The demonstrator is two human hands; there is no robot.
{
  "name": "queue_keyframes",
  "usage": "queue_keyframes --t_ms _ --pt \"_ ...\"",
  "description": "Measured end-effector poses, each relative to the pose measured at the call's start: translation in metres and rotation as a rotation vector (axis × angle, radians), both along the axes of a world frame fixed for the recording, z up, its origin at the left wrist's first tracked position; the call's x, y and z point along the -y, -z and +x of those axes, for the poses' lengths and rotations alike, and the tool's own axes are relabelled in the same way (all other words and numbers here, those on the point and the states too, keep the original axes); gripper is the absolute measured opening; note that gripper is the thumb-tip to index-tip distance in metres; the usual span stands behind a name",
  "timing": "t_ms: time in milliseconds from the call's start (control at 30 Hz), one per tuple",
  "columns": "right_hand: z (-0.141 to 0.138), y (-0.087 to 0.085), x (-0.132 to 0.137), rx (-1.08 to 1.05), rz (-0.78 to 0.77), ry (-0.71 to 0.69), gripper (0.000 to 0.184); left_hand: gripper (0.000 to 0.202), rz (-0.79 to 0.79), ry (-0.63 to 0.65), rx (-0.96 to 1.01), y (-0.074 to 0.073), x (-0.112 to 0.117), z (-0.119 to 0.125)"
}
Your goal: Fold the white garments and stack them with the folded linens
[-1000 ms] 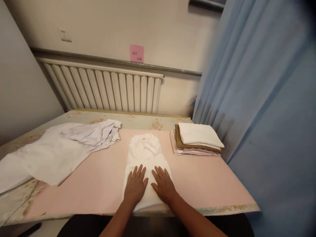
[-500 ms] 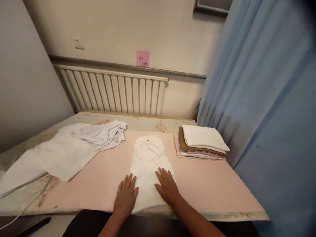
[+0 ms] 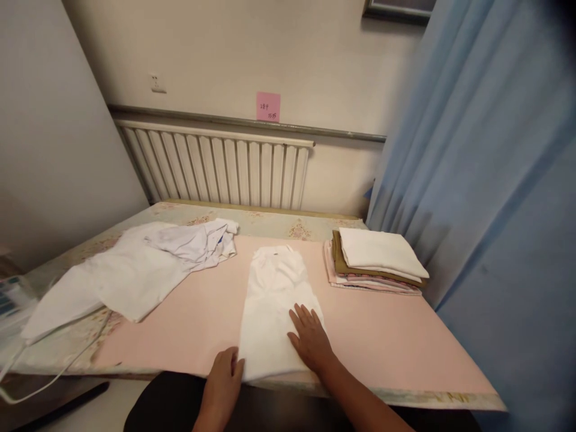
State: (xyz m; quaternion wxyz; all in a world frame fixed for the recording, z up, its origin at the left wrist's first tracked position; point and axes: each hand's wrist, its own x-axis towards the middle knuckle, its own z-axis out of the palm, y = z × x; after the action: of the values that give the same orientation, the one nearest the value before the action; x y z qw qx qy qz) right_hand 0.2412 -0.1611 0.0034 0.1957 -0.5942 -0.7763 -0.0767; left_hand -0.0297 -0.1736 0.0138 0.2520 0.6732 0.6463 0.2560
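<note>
A folded white garment (image 3: 270, 327) lies on the pink sheet (image 3: 189, 330) over the desk (image 3: 256, 217), its lower end at the near edge; the right hand (image 3: 311, 341) rests on its right side, fingers open and flat; the left hand (image 3: 224, 379) is at its lower left corner, fingers curled, whether gripping cannot be told; folded cloths (image 3: 382, 251) are stacked to the right, rumpled white fabric (image 3: 135, 273) lies left.

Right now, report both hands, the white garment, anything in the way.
Left hand at near-left corner of white garment, grip unclear. Right hand open, flat on it. Garment lies creased on pink cover. Nothing blocking; folded stack sits apart, right.
</note>
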Motion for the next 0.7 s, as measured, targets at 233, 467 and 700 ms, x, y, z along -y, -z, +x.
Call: queue_keyframes --t_ms 233,467,700 --pt "0.0 -0.001 0.0 -0.008 -0.018 0.0 0.052 0.023 -0.297 -0.111 0.153 0.001 0.003 0.003" --pt "0.0 0.002 0.0 0.001 0.016 0.001 0.053 0.03 -0.325 -0.174 0.364 0.013 -0.003 -0.002" --pt "-0.001 0.001 0.0 -0.006 0.006 0.002 0.053 0.036 -0.246 -0.174 0.307 0.003 -0.024 -0.003"
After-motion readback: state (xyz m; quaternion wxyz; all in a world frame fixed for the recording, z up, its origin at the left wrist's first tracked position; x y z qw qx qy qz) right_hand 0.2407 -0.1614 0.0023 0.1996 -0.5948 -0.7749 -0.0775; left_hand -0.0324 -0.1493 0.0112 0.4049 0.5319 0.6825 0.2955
